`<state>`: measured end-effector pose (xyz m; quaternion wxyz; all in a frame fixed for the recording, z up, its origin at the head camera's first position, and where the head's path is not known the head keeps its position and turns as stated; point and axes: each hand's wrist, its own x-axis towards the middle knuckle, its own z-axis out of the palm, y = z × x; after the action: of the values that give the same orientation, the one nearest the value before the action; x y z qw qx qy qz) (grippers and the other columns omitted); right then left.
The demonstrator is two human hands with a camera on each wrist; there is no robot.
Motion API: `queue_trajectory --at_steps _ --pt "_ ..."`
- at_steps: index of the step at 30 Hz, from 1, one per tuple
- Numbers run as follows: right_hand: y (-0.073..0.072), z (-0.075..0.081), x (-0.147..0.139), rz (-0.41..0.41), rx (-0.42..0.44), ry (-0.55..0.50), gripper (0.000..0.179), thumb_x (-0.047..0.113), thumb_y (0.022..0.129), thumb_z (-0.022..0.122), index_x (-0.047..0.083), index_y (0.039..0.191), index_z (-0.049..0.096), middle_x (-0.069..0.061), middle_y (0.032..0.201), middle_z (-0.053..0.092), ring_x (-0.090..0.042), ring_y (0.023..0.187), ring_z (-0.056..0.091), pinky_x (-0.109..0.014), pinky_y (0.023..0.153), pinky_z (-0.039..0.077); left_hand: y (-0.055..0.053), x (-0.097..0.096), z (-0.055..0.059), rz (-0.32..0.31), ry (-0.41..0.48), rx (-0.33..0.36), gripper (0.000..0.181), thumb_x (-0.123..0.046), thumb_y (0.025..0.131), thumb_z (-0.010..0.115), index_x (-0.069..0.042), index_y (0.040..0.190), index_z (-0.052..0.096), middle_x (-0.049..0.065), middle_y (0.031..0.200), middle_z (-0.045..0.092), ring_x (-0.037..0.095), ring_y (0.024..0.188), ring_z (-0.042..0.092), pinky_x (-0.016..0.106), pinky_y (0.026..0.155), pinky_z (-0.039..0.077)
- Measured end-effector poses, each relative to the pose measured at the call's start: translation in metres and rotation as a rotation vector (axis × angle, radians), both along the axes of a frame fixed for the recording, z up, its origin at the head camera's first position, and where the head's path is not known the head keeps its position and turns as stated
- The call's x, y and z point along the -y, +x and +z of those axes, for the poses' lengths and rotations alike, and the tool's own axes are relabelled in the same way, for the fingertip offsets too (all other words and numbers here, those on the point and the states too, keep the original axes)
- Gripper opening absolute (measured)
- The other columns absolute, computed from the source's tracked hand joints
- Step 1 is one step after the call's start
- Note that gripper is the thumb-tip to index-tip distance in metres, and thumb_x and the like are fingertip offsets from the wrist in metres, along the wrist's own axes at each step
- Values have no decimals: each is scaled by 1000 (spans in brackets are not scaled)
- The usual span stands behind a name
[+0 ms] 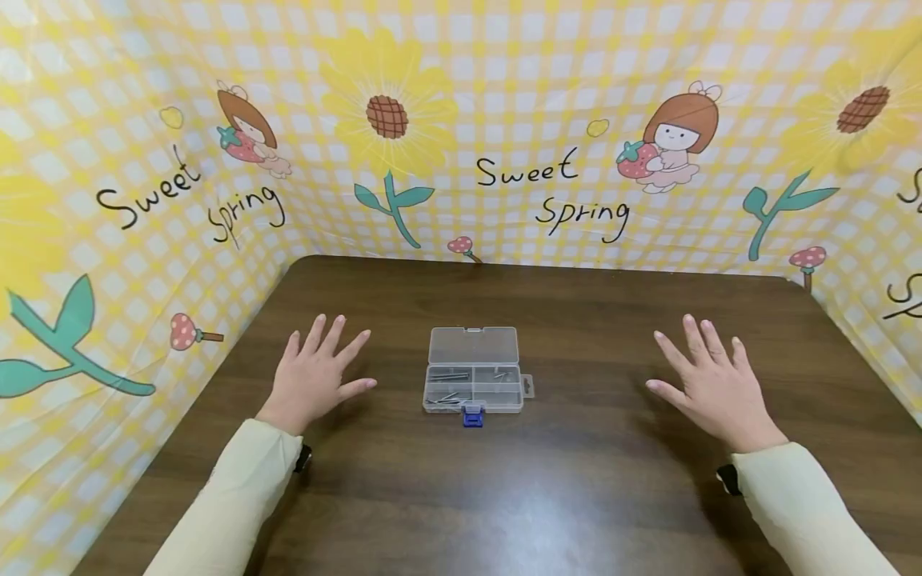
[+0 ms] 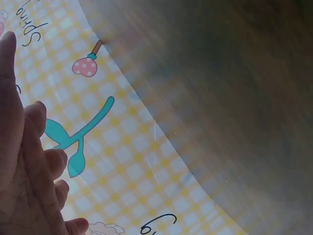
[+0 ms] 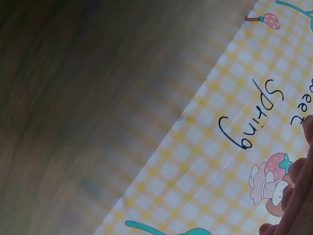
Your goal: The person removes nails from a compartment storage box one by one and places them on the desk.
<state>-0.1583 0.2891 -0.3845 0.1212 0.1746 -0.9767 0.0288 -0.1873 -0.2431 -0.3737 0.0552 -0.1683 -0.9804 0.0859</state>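
In the head view a small clear plastic compartment box (image 1: 497, 398) lies at the middle of the table with its lid (image 1: 473, 346) tipped back. A blue latch (image 1: 472, 418) sits at its front edge and a hanging tab sticks out on its right. Thin metal pins (image 1: 450, 376) lie in the left compartments, and a few small pieces (image 1: 502, 374) lie at the back right. To the left of the box, my left hand (image 1: 311, 380) is spread over the table, holding nothing. My right hand (image 1: 713, 388) is likewise spread, farther off on the right side.
The brown wooden table (image 1: 591, 320) has a checked yellow and white cloth (image 1: 432, 216) standing up along its back, left and right sides. Cream sleeves (image 1: 238, 488) cover both forearms, and a dark strap (image 1: 728, 480) shows below the right wrist.
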Motion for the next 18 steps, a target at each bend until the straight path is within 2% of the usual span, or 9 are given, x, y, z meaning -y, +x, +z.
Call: queue_trajectory --at_steps 5,12,18 --pt "2 -1 5 15 56 -63 71 52 98 43 11 153 25 -28 154 15 -46 141 14 -70 103 12 -1 -4 -1 -27 -8 -10 77 -62 88 53 -20 150 35 22 152 28 43 141 18 64 105 22" --pt "2 0 9 43 77 -147 69 46 100 43 10 154 20 -25 155 15 -43 142 13 -68 105 9 -2 -10 2 -41 1 -19 78 -62 87 54 -20 151 34 22 152 28 44 140 20 64 104 25" --pt "-2 6 20 71 154 -223 71 44 100 46 6 153 19 -27 155 15 -45 141 14 -66 106 12 -1 -20 6 -76 38 5 84 -65 84 56 -20 151 33 20 153 27 43 140 20 63 104 26"
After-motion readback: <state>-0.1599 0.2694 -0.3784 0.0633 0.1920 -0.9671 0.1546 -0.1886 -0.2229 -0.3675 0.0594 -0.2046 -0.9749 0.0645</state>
